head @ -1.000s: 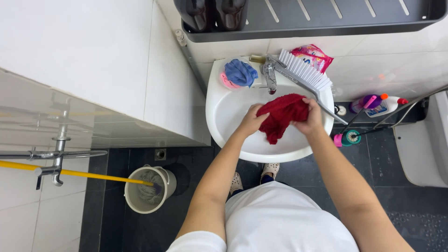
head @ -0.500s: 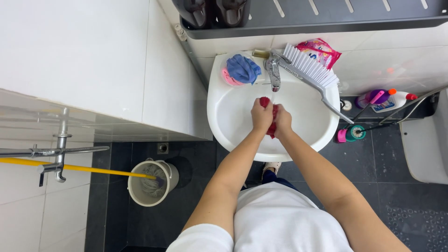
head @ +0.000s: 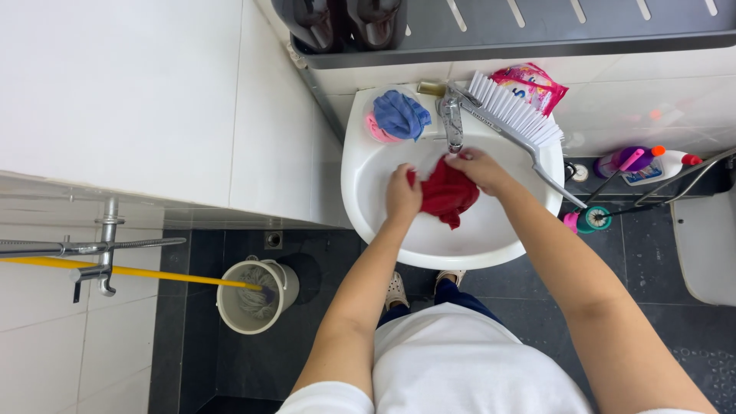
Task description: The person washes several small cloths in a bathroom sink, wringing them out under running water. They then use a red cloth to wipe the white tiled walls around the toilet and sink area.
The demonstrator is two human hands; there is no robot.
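Note:
A red cloth (head: 448,193) lies bunched between both hands inside the white sink (head: 491,241). My left hand (head: 402,193) grips its left side. My right hand (head: 481,169) holds its upper right part, just below the chrome tap (head: 451,119). Whether water runs from the tap I cannot tell.
A blue cloth (head: 400,113) rests on the sink's back left rim. A long white-bristled brush (head: 515,116) lies across the right rim beside a pink packet (head: 530,86). Cleaning bottles (head: 644,162) stand on the dark floor at right. A bucket with a yellow-handled mop (head: 255,295) stands at left.
The hands were pressed together around the balled red cloth; now they have moved apart and up toward the tap, and the cloth is spread wider between them.

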